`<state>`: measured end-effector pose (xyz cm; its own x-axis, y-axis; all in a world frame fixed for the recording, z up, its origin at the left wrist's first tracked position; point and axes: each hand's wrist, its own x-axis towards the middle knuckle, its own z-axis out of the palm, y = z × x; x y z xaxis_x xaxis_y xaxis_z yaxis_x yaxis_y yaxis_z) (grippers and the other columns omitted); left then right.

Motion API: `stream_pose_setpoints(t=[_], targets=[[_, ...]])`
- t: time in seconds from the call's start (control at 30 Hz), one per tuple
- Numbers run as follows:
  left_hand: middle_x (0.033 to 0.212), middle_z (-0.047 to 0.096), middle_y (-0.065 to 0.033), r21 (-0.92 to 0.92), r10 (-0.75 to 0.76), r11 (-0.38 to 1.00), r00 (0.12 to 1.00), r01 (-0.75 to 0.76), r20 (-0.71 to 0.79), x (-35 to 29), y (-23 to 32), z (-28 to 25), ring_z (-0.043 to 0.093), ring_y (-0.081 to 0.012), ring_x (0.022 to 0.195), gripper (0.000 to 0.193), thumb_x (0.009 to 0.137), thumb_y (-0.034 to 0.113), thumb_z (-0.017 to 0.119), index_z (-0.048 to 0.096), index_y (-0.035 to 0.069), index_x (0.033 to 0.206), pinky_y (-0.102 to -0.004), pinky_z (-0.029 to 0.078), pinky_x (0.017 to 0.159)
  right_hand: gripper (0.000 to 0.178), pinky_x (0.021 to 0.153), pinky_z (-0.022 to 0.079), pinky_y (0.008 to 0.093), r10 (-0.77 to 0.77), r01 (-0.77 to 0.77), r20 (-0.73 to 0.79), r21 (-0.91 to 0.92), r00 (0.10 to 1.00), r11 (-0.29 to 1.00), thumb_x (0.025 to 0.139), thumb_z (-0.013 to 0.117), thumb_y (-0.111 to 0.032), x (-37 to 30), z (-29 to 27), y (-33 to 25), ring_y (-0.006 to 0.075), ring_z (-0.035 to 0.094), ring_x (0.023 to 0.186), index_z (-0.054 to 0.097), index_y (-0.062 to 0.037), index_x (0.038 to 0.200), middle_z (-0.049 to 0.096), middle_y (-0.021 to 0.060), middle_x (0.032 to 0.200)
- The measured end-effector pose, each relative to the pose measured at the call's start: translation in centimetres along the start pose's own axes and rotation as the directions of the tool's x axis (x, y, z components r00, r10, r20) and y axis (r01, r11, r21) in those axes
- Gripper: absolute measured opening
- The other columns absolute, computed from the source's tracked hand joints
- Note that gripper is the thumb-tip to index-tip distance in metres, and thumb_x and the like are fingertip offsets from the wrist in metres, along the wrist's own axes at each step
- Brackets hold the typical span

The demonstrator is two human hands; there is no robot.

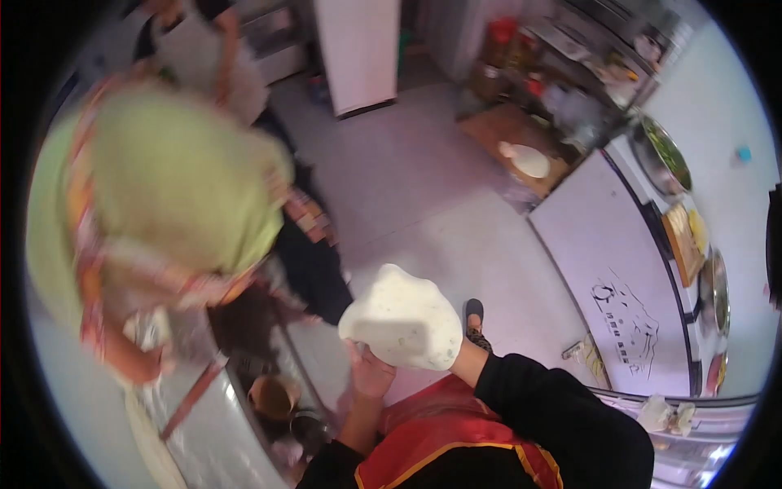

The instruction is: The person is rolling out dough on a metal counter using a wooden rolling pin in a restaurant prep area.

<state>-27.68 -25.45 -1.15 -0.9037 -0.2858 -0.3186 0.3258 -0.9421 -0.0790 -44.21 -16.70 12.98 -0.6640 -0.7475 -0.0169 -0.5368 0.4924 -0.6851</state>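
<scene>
1. The dough is held up above the floor, ahead of the red apron; apparently it is being spread or carried by hand.
2. For the next move, even support from both sides is probably called for, lest the soft sheet be torn.
3. Its near left edge is gripped, seemingly lightly, by the left hand, forearm raised.
4. The right hand is mostly hidden by the dough, so its opening cannot be told; its forearm is angled up and leftward.
</scene>
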Motion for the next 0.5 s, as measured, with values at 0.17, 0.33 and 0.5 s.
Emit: stream_pose_setpoints(t=[0.17,0.33,0.5], targets=[[0.134,0.050,-0.0087,0.464,-0.108,0.868,0.979,0.178,-0.173,21.8,-14.1,-0.9,0.048,-0.0244,0.125,0.039,0.099,0.022,0.043,0.041,0.009,0.136,-0.0379,0.039,0.106,0.047,0.085,0.045,0.0373,0.026,-0.023,0.010,-0.228,1.000,0.973,0.073,0.066,-0.032,6.0,-15.2,18.0,0.0284,0.055,0.105,0.059,-0.0099,0.114,0.057,0.0122,0.110],[0.129,0.053,-0.0084,0.690,-0.170,0.686,0.973,0.229,-0.153,43.0,-25.3,7.6,0.050,-0.0226,0.122,0.038,0.097,0.009,0.047,0.041,0.006,0.133,-0.0391,0.043,0.102,0.056,0.078,0.044,0.0386,-0.041,-0.096,-0.257,-0.496,0.966,0.863,0.058,0.069,-0.030,15.6,-20.1,38.3,0.0336,0.052,0.101,0.057,-0.0103,0.109,0.055,0.0158,0.102],[0.135,0.046,-0.0123,0.781,-0.065,0.591,0.977,0.202,-0.203,58.0,-31.3,14.7,0.051,-0.0243,0.120,0.054,0.095,0.013,0.052,0.029,0.005,0.143,-0.0399,0.045,0.100,0.050,0.101,0.039,0.0464,0.426,0.382,-0.528,0.841,0.735,0.383,0.091,0.048,-0.036,22.6,-25.6,57.1,0.0313,0.049,0.118,0.046,-0.0076,0.132,0.053,0.0122,0.126]])
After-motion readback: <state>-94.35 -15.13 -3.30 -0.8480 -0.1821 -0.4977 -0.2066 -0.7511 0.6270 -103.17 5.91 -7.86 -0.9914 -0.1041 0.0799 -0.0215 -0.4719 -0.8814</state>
